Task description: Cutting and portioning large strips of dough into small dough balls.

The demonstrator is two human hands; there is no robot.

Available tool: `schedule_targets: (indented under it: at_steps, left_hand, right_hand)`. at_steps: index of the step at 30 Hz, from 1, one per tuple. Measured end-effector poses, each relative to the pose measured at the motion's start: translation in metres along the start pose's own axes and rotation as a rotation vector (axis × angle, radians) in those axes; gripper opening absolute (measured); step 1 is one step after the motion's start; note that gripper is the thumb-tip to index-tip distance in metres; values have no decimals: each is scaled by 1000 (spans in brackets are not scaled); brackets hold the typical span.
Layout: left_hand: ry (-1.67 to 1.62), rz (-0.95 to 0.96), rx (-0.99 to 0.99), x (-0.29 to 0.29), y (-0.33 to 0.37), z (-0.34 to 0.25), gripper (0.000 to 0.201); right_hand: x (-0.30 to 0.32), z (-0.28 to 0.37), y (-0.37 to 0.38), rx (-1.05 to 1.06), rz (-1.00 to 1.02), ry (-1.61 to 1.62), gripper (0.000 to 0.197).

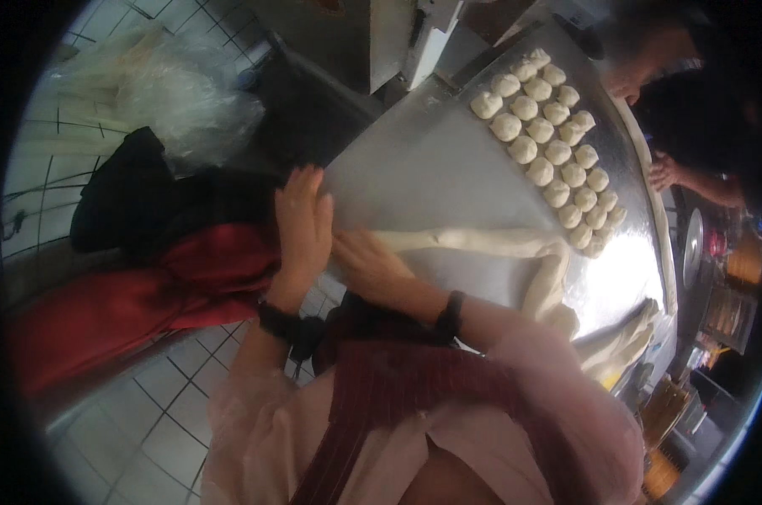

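My left hand is raised at the left edge of the metal work table, fingers stretched out and nothing seen in it. Beside it, my right hand lies with its back up and fingers extended at the left end of a long dough rope. The fingers cover part of that end. From there the pale rope runs right across the table, then bends toward me into a thicker length. Several round dough pieces sit in rows on the far right of the table.
A person's hand rests at the table's right edge. Crumpled cloth lies at the near right corner. Red fabric and clear plastic wrapping are to my left. A metal appliance stands behind the table.
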State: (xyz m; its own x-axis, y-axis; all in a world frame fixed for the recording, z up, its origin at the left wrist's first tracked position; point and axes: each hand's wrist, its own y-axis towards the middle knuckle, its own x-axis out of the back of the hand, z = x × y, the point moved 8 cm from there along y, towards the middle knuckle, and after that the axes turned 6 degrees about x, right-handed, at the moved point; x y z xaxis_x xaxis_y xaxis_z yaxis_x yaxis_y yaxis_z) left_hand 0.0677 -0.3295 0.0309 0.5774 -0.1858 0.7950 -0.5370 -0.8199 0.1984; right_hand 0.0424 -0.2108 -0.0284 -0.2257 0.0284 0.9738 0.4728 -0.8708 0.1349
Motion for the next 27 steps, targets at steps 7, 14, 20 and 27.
schedule_targets:
  at_steps: [7,14,20,27]
  left_hand:
    - [-376,-74,241,6,-40,21,35]
    - [-882,133,705,-35,-92,71,33]
    - [-1247,432,645,-71,-94,12,50]
    - [-1256,413,321,-41,-51,-68,40]
  right_hand:
    - [59,-123,49,-461,-374,17,56]
    - [33,-41,14,-157,-79,279,50]
    - [89,-79,-2,-619,-376,623,47]
    - [185,-40,13,-328,-488,713,49]
